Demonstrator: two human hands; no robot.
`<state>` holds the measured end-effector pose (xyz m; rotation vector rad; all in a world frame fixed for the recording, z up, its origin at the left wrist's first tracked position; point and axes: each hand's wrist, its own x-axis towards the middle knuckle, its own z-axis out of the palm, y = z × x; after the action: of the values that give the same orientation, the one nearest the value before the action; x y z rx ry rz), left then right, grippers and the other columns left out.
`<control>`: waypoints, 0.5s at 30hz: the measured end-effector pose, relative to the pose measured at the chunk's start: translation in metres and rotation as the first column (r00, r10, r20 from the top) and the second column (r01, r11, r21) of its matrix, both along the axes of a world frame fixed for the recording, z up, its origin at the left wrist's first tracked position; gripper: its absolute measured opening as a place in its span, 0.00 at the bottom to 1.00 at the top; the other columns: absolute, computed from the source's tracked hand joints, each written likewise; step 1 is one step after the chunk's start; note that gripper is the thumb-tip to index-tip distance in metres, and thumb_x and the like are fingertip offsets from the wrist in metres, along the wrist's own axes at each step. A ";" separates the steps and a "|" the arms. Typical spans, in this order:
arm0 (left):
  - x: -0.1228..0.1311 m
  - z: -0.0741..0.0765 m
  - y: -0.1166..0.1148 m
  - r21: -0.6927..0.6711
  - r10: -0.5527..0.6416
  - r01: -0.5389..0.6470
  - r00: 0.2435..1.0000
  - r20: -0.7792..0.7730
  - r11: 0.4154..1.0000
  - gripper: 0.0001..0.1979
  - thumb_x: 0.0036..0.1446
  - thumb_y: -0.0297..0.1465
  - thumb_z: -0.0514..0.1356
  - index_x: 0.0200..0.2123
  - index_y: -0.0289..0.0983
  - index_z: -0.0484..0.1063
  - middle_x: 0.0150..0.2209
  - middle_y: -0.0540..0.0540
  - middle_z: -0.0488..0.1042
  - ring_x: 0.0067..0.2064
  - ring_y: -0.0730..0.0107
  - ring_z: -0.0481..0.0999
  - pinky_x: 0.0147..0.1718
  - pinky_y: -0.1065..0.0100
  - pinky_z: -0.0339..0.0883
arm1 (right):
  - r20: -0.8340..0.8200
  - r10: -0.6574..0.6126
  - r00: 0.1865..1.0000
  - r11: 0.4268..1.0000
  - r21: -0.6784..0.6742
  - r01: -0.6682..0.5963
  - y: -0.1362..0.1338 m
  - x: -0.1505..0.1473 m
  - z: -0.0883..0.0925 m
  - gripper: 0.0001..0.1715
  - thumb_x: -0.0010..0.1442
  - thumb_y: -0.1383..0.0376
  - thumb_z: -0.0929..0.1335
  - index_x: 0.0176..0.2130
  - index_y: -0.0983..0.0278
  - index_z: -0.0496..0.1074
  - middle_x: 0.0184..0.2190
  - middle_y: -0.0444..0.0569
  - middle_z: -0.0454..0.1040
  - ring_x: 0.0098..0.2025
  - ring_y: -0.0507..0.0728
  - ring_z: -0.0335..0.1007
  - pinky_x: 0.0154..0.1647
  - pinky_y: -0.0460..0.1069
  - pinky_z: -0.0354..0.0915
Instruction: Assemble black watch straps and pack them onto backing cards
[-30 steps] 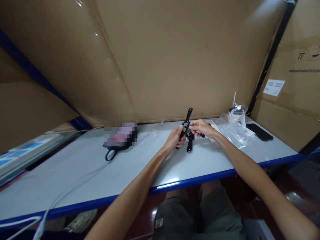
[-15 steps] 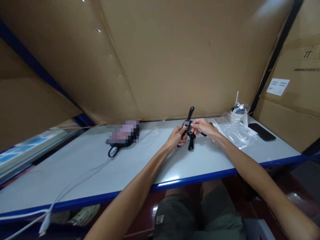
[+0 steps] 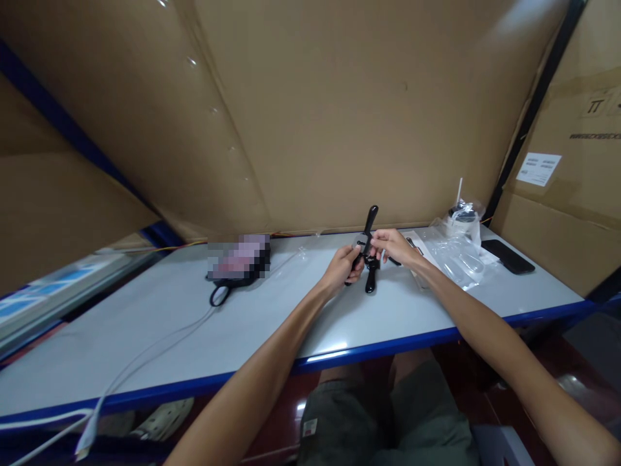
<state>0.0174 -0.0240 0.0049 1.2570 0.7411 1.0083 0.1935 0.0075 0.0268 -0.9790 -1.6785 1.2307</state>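
Note:
A glossy black object with several rounded arms point(image 3: 371, 218) is between my hands, a little above or on the table; its exact kind I cannot tell. My left hand point(image 3: 343, 266) is closed around its left side, thumb on top. With bent fingertips my right hand point(image 3: 392, 244) pinches at its middle part from the right. One arm points up and away, and a thicker rounded arm point(image 3: 370, 281) points down toward me. My fingers hide much of the centre.
On the right lie clear plastic packaging point(image 3: 460, 259), a plastic-wrapped cup with a straw point(image 3: 464, 220) and a black phone point(image 3: 508, 255). A blurred-out device point(image 3: 240, 259) with a looped strap and white cable point(image 3: 160, 346) lies left. Cardboard walls point(image 3: 339, 129) surround the white table point(image 3: 272, 330).
The black object has turned very slightly between my fingers. Both hands stay in nearly the same place.

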 end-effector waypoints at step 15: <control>0.001 -0.004 0.002 0.013 0.019 -0.019 1.000 0.022 1.000 0.20 0.63 0.45 0.62 0.29 0.37 0.62 0.18 0.56 0.59 0.15 0.83 0.51 0.13 0.79 0.40 | 0.032 -0.023 0.999 1.000 0.003 0.023 -0.003 0.001 0.003 0.13 0.63 0.61 0.67 0.29 0.65 0.70 0.25 0.43 0.73 0.20 0.48 0.64 0.18 0.42 0.58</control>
<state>0.0180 -0.0222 0.0008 1.2503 0.7321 1.0421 0.1941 0.0044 0.0293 -1.0183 -1.6883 1.2039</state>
